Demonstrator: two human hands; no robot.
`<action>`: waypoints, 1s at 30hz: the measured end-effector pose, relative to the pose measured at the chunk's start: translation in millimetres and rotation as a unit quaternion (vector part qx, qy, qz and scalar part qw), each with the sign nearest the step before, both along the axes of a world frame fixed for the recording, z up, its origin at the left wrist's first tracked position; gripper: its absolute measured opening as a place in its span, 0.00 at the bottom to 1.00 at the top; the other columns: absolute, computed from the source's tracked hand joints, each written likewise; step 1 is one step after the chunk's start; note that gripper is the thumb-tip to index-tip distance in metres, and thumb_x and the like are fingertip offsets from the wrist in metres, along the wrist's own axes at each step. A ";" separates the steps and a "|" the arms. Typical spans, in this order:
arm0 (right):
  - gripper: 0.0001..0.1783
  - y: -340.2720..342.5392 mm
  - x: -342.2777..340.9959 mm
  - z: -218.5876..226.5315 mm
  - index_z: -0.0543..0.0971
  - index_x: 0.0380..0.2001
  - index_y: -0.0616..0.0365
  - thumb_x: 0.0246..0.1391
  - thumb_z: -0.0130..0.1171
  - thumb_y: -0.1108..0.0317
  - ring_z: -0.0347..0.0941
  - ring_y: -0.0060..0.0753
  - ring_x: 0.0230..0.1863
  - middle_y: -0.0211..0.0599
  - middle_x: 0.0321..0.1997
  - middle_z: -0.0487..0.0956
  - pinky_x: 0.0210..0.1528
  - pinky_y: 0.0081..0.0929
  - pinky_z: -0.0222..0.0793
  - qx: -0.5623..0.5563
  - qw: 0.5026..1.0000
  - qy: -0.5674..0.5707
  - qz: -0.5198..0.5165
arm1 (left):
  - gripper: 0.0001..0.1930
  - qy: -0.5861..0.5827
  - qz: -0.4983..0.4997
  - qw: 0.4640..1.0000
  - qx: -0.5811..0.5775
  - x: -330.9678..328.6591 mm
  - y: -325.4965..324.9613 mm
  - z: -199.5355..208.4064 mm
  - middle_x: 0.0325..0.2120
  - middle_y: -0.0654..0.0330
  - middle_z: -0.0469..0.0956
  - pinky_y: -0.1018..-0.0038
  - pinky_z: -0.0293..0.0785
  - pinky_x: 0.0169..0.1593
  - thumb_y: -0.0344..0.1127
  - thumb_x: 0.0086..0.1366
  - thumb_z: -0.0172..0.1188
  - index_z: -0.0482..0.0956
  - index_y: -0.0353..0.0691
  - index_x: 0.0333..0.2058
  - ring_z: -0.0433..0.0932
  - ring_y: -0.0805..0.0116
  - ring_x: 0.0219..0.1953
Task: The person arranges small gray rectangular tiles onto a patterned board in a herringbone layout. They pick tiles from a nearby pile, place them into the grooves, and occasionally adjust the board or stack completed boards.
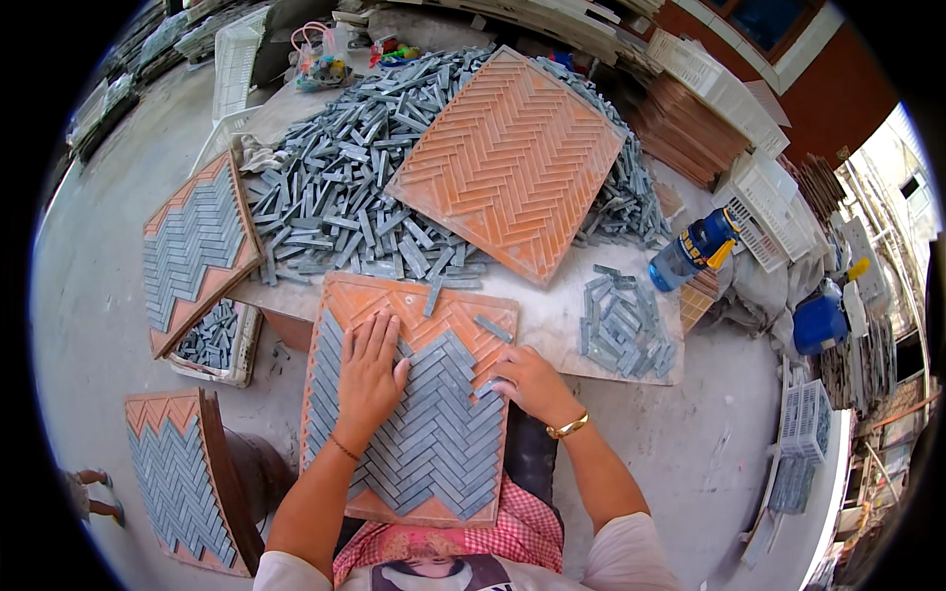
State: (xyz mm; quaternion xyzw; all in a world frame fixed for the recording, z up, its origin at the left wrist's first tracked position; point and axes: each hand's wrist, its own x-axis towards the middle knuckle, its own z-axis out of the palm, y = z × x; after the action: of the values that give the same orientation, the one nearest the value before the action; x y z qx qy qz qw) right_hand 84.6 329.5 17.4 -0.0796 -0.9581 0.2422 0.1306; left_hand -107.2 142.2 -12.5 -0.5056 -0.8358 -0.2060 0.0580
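Note:
A tilted orange herringbone mould tray (498,310) lies before me, its near end by my lap. Grey stone strips (434,443) fill most of its slots in a zigzag pattern. My left hand (370,369) rests flat on the upper left strips, fingers stretched out. At the right edge, my right hand (537,382) pinches a small grey stone strip (485,388) over the bare orange slots. One loose strip (493,328) lies askew just above that hand. Another strip (433,297) lies across the tray's far edge.
A large heap of grey strips (345,177) covers the table behind, with an unfilled orange tray (512,158) on it. A smaller pile (626,325) and a blue bottle (690,251) are at right. Filled trays (197,251) stand at left, above a strip-filled crate (241,345).

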 end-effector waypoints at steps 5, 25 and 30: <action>0.11 -0.2 -0.3 -6.2 0.79 0.30 0.57 0.40 0.67 0.70 0.71 0.41 0.40 0.35 0.35 0.75 0.42 0.34 0.69 -0.046 0.999 0.021 0.010 | 0.32 0.011 0.006 1.000 0.004 -0.4 -0.2 -3.6 0.63 0.56 0.59 0.58 0.44 0.69 0.40 0.60 0.55 0.60 0.39 0.62 0.56 0.59 0.66; 0.13 9.0 -3.2 -0.7 0.78 0.31 0.54 0.37 0.63 0.76 0.70 0.41 0.41 0.35 0.34 0.73 0.45 0.33 0.68 0.079 0.995 -0.045 0.029 | 0.32 0.006 0.002 1.000 0.004 -1.1 -1.0 -3.2 0.63 0.56 0.60 0.58 0.44 0.68 0.40 0.60 0.55 0.60 0.39 0.62 0.55 0.59 0.66; 0.10 24.9 -5.9 -7.8 0.77 0.29 0.56 0.38 0.62 0.75 0.70 0.45 0.40 0.37 0.32 0.72 0.43 0.37 0.69 -0.015 0.996 -0.032 0.082 | 0.34 0.031 -0.028 0.999 0.007 12.9 -0.7 5.0 0.64 0.57 0.58 0.54 0.46 0.67 0.40 0.59 0.58 0.59 0.40 0.63 0.55 0.59 0.66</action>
State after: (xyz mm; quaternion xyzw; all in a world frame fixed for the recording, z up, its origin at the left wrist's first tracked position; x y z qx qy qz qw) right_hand 78.7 354.4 9.6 -0.0100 -0.9615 0.2635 0.0780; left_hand -94.2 141.5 -7.5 -0.5348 -0.8175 -0.1975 0.0812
